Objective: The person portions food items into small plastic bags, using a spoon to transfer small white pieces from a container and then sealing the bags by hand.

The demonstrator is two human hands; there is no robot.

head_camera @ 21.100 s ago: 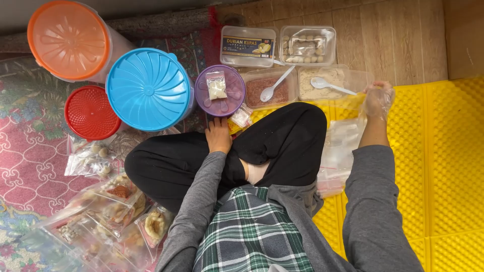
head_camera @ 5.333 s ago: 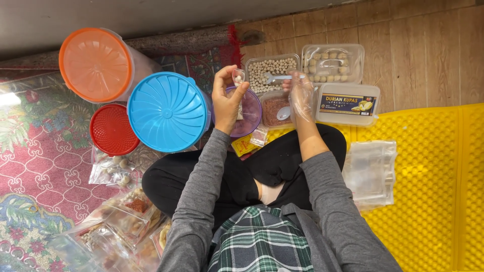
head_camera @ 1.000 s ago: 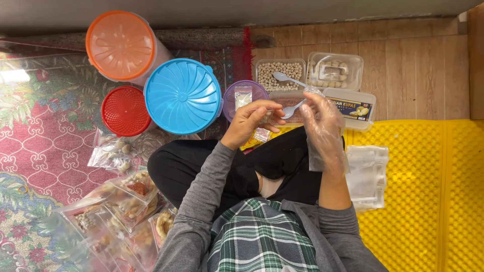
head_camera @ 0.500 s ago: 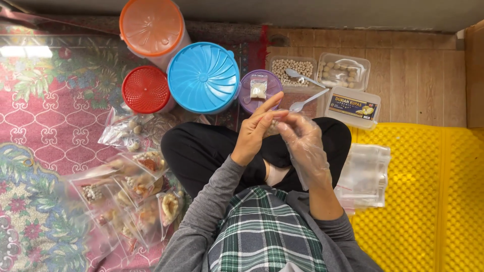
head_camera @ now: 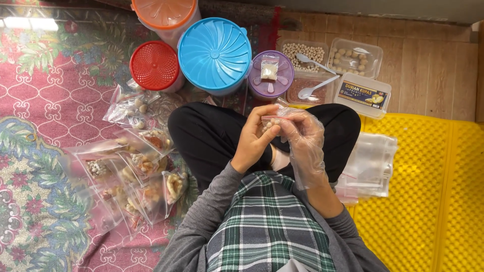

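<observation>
Hands [head_camera: 282, 136] pinch small bag [head_camera: 275, 121].

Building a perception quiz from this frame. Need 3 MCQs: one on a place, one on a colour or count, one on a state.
1. Where does the small filled bag lie?
A. on the purple lid
B. on the yellow mat
C. in the orange-lidded tub

2. What colour is the largest round lid?
A. green
B. blue
C. white

3. Which hand wears a clear plastic glove?
A. left hand
B. neither
C. right hand

Answers:
1. A: the bag sits centred on the purple lid, beside the trays.
2. B: the big ribbed lid is blue, next to the red lid.
3. C: the right hand is wrapped in clear film, the left hand is bare; both pinch a small clear bag.
</observation>
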